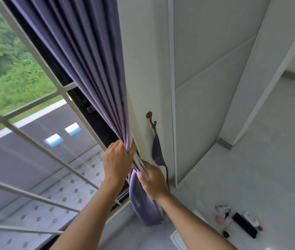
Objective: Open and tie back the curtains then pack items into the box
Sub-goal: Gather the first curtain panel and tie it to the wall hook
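You will find no text, label, brand or number to read here. The small items on the floor may carry markings, but they are too small and blurred to tell.

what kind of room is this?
Likely a room in a home, upper floor: purple curtain at a barred window overlooking a road, tieback on a wall hook, small items on the white floor.
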